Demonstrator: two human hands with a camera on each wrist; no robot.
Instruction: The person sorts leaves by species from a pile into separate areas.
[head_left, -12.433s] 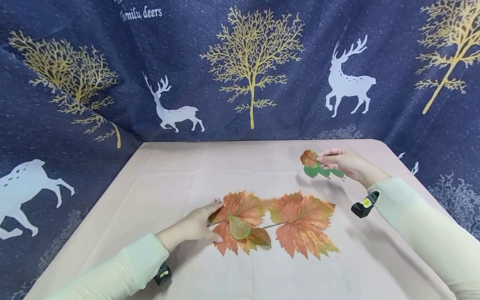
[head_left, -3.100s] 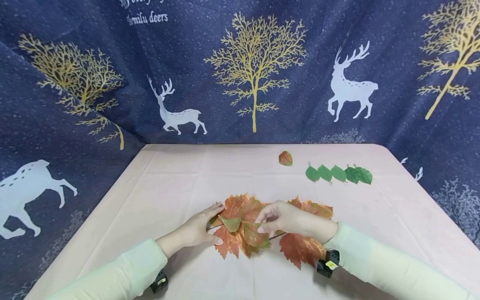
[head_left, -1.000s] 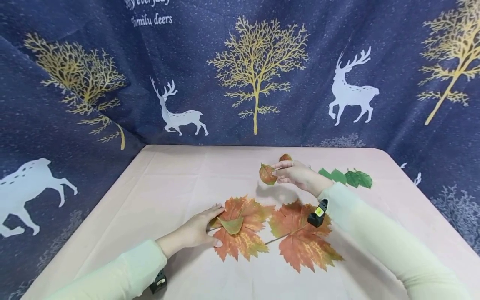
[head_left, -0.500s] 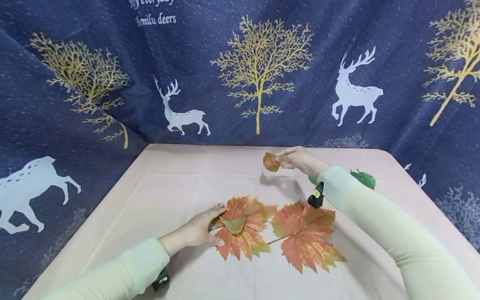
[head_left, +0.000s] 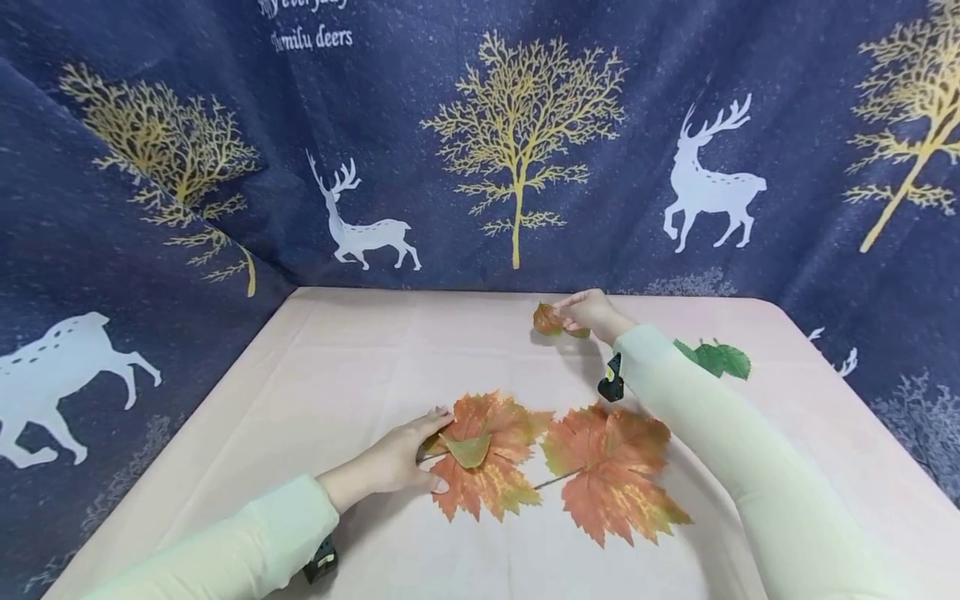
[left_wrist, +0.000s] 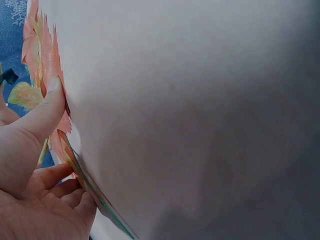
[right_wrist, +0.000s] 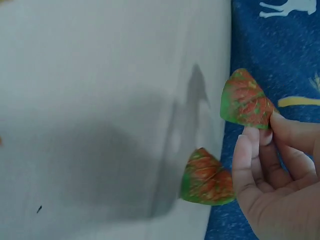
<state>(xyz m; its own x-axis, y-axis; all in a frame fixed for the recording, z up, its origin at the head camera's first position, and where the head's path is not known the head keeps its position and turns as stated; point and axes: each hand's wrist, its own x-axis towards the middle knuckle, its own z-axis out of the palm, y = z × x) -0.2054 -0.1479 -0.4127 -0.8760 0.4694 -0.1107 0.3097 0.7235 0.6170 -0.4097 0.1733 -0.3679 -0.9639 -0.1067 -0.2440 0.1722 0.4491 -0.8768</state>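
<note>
In the head view my right hand (head_left: 588, 315) pinches a small red-and-green artificial leaf (head_left: 547, 319) by its edge, low over the back of the table. A second small reddish leaf (right_wrist: 207, 177) lies below it in the right wrist view, partly behind my hand in the head view. My left hand (head_left: 401, 457) holds the left side of a large jagged orange leaf (head_left: 491, 417), thumb and fingers apart around its stem end. On that leaf sits a small yellow-green leaf (head_left: 468, 451). In the left wrist view, curled fingers (left_wrist: 75, 192) touch the stacked leaf edges.
Another large orange leaf (head_left: 611, 471) lies to the right, its stem pointing left. Behind my right sleeve, green leaves (head_left: 723, 358) lie in a row, partly hidden. A dark blue curtain (head_left: 375, 100) with deer and trees hangs behind the pink-covered table (head_left: 360, 350).
My right hand has picked a small leaf from the orange leaf, carried it back and lowered it beside the other small reddish leaf. Green leaves were laid in a row earlier. My left hand stays put.
</note>
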